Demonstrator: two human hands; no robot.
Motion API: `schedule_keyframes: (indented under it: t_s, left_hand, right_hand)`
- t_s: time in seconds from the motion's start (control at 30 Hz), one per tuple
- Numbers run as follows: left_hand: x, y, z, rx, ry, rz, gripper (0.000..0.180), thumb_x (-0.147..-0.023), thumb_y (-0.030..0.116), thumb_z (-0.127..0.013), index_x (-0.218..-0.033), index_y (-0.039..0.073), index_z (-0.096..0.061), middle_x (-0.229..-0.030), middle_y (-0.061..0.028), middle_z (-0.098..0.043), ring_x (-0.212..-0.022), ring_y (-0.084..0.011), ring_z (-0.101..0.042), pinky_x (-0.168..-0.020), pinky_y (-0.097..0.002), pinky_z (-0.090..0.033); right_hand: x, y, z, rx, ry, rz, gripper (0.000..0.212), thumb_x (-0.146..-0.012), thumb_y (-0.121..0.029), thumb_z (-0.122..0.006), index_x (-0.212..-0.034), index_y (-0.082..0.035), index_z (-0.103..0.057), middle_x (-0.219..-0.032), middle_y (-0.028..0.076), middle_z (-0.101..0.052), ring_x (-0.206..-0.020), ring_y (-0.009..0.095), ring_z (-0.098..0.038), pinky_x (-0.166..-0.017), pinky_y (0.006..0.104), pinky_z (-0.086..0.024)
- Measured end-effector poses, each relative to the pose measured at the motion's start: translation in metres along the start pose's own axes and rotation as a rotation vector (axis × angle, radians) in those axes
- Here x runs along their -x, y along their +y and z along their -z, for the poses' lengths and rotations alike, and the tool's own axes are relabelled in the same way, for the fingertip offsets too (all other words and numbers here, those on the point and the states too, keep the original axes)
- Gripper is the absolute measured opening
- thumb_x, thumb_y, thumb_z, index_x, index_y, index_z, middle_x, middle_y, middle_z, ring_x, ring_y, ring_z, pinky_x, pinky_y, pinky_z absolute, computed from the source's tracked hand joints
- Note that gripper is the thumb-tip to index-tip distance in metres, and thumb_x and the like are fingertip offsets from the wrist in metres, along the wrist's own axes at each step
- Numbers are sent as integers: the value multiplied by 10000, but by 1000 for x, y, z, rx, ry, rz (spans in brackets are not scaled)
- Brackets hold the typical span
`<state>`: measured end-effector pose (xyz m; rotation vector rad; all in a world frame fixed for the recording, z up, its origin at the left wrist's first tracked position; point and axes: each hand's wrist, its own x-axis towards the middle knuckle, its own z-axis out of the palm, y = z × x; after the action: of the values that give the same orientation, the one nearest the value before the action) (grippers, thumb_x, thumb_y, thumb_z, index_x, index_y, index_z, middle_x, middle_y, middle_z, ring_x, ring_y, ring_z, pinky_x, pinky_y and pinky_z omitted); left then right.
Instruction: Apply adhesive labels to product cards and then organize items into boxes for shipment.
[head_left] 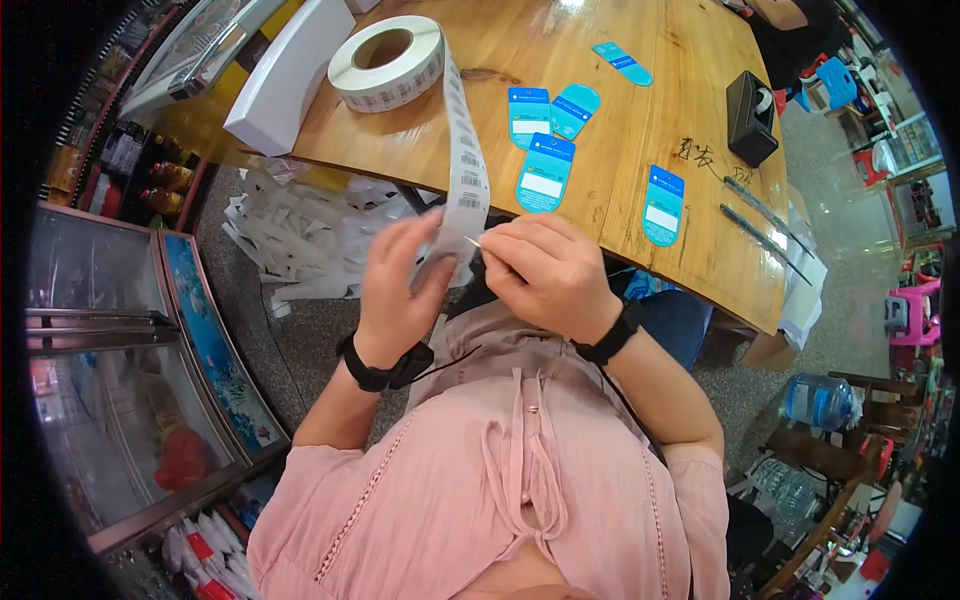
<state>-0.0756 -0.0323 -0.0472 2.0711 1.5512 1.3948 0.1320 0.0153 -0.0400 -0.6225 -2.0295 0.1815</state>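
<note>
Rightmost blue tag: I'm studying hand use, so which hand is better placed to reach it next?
Probably the right hand: it is nearer the tag, though it seems to pinch a white sliver. The left hand is farther off, at the label strip.

Left forearm (pixel 338 415) slants up and inward; left hand (pixel 392 290) raised, fingers lightly curved, thumb set apart from them, tips partly hidden. Right forearm (pixel 668 392) angles up and leftward; right hand (pixel 560 272) shows its back, fingers curled, thumb and index drawn together in a pinch. Hands near each other, not touching, ahead of the torso (pixel 420 500).
</note>
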Motion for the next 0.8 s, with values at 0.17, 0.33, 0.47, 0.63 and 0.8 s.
schedule_keyframes:
  t_s: [0.17, 0.33, 0.47, 0.63, 0.8]
  left_hand:
    - [-7, 21, 12, 189, -84, 15, 139, -912, 62, -760, -1017, -7, -701, -977, -107, -688, -887, -274, -639, -796, -378, -504]
    - [-18, 39, -15, 495, -336, 127, 97, -956, 71, -730, -949, -12, -681, -908, -94, -655, -792, -202, -599, -721, -322, -477]
    - [-30, 48, -33, 394, -289, -129, 60, -916, 24, -736, -947, 10, -687, -918, -119, -664, -815, -283, -622, -745, -384, -494]
    - [-42, 58, -53, 332, -350, -292, 112, -892, 8, -750, -987, 14, -691, -941, -122, -670, -852, -298, -630, -767, -374, -499]
    - [-54, 67, -76, 284, -393, -290, 250, -880, 4, -755, -1127, 34, -730, -934, -112, -674, -866, -303, -640, -776, -384, -504]
  right_hand:
    - [-1, -15, 32, 203, -13, 171, 250, -777, -13, -809, -1023, -27, -765, -986, 81, -748, -874, 259, -739, -786, 337, -634]
    - [12, -16, 63, 208, -64, 132, 259, -781, -1, -816, -1034, -13, -765, -1009, 99, -749, -891, 259, -734, -785, 336, -626]
    - [23, -19, 90, -2, 2, -334, 279, -815, -15, -868, -1078, -21, -777, -989, 97, -747, -846, 213, -708, -737, 281, -553]
    - [41, -18, 112, -211, 24, -715, 200, -900, -23, -835, -1089, 0, -772, -923, 40, -741, -803, 93, -665, -710, 236, -525]
    - [53, -15, 135, -274, 144, -895, 154, -932, -28, -808, -1073, 19, -768, -876, 20, -733, -748, 80, -660, -689, 208, -524]
